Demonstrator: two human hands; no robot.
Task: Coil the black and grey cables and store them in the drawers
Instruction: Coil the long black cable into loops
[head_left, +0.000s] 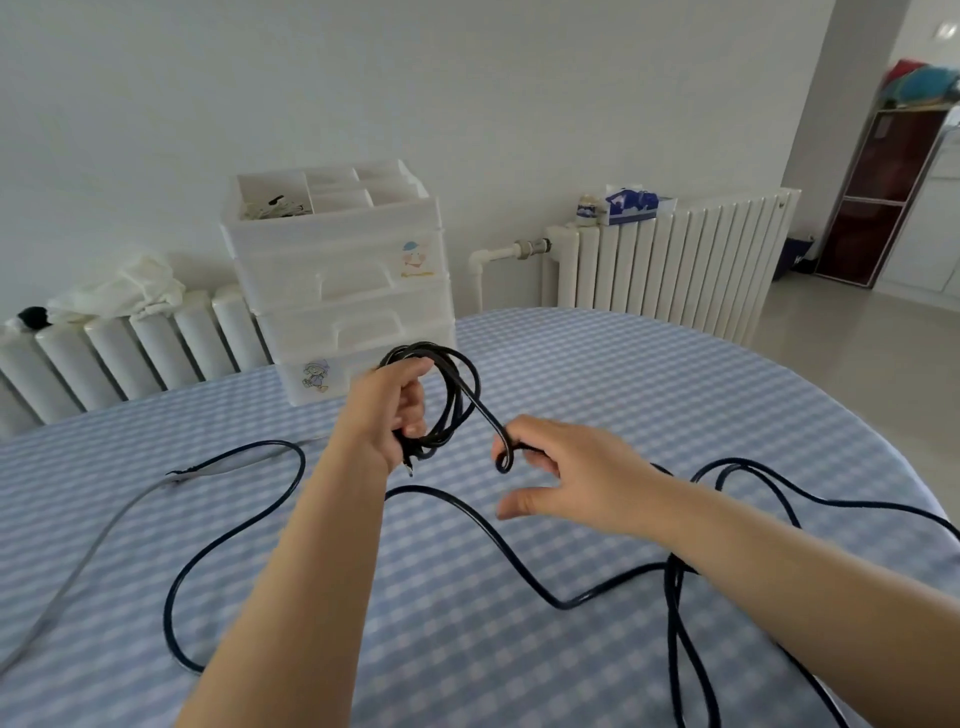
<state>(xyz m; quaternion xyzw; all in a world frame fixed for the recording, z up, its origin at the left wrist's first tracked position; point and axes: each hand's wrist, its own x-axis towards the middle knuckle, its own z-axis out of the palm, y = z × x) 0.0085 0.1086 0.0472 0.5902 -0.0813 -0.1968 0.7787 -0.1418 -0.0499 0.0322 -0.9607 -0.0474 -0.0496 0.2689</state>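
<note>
Blue-and-white checked cloth (597, 374) covered the table that filled the lower half of the frame, with a white wall behind it. At upper centre, on the table's far edge, stood the white drawers (340, 291), all pushed in, with an open tray on top holding some small items. A radiator (675, 260) ran along the wall at right of centre, with a blue-and-white pack on it; another radiator (130, 348) sat at the left with a white cloth bundled on top. At centre frame the left hand (389, 410) was raised above the table, its fingers curled round several loops of the black cable (519, 545), gripping the coil. One strand ran from the coil down and right to the right hand (561, 467), whose fingers hooked over it where it bent; the thumb stuck out below, apart from the cable. The rest of the black cable lay loose across the cloth, snaking from the left of centre to the lower right and under the right forearm. The grey cable (78, 571) lay on the cloth at lower left, running toward the frame's left edge.
</note>
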